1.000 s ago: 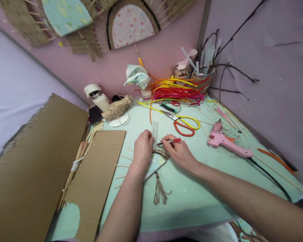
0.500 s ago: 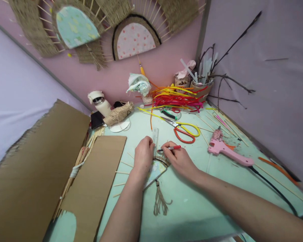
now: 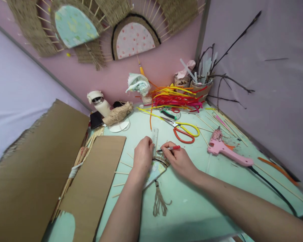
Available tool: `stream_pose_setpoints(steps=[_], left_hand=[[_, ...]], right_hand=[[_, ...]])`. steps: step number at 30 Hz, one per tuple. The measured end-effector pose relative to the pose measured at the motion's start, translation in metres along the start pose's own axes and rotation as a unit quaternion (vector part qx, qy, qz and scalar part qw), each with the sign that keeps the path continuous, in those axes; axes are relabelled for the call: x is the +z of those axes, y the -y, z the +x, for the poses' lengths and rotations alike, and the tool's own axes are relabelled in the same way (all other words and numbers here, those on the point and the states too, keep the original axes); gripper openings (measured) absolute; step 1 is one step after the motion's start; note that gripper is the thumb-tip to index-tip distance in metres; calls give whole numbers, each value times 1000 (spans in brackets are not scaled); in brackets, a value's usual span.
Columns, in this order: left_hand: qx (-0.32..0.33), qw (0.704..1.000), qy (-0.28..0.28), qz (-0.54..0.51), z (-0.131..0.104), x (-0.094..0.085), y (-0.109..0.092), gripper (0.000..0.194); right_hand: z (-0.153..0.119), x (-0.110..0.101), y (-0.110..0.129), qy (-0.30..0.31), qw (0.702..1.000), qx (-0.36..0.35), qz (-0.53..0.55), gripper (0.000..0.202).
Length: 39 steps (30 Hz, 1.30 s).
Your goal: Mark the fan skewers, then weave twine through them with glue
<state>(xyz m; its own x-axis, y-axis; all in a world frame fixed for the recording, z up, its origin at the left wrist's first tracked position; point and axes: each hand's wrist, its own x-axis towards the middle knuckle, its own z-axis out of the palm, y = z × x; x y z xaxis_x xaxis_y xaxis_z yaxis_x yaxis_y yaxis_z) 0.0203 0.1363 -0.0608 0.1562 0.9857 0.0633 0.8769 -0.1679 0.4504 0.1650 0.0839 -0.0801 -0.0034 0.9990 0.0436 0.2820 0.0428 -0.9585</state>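
Observation:
Between my hands lies a small half-round craft piece (image 3: 157, 170) with patterned fabric, a twine-covered rim and thin sticks fanning outward. A twine tassel (image 3: 160, 201) hangs from its straight edge. My left hand (image 3: 143, 153) is closed on a clear ruler (image 3: 155, 135), which stretches away from the rim beside a stick; the wrist covers part of the piece. In my right hand (image 3: 178, 159) a red pen (image 3: 173, 148) is pinched, its dark tip pointing left, close to the stick and the ruler. Whether the tip touches the stick I cannot tell.
Cardboard sheets (image 3: 96, 178) and bundled sticks (image 3: 77, 164) lie left. Scissors (image 3: 185, 131) rest beyond my hands, before a heap of colourful pipe cleaners (image 3: 176, 99). A pink glue gun (image 3: 227, 151) with a black cord is at right. Twine (image 3: 118, 113) and a white bottle (image 3: 101, 104) are behind.
Almost nothing has moved. The red pen and my right hand have shifted very slightly; the ruler and my left hand stay in place.

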Motion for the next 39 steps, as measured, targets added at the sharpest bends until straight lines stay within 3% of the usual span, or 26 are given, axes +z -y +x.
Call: stream_pose_setpoints(steps=[9,13,18,21,23,25,28,31,34,39], left_hand=[[-4,1000,-8,-11,-2,-1,-1,4],[-21,998,-42,-38,-2,-9,-5,3],[-46,993,-89,-61,-12,-39,-7,5],[-57,989,-104,-89,-24,-65,-1,9],[-54,988,-108,-95,-32,-85,6,8],[-46,988,-118,-92,-36,-104,12,8],[-36,991,-102,-83,-33,-129,18,11],[-30,991,-72,-106,-23,-143,20,13],[-30,983,-29,-176,-10,-144,25,14],[-43,968,55,-241,9,-130,34,18]], right_hand=[[-1,-3,0,-35,999,-5,12,26],[0,-8,1,-62,997,-26,28,26],[-12,-20,10,-33,998,-31,33,29],[-32,-20,14,28,992,-62,-103,20],[-46,-15,15,75,973,-99,-195,12],[-55,-7,14,112,953,-148,-239,17],[-54,4,11,129,930,-227,-260,30],[-40,11,12,154,910,-261,-283,38],[-24,13,15,200,899,-254,-297,39],[-8,1,16,248,908,-238,-238,37]])
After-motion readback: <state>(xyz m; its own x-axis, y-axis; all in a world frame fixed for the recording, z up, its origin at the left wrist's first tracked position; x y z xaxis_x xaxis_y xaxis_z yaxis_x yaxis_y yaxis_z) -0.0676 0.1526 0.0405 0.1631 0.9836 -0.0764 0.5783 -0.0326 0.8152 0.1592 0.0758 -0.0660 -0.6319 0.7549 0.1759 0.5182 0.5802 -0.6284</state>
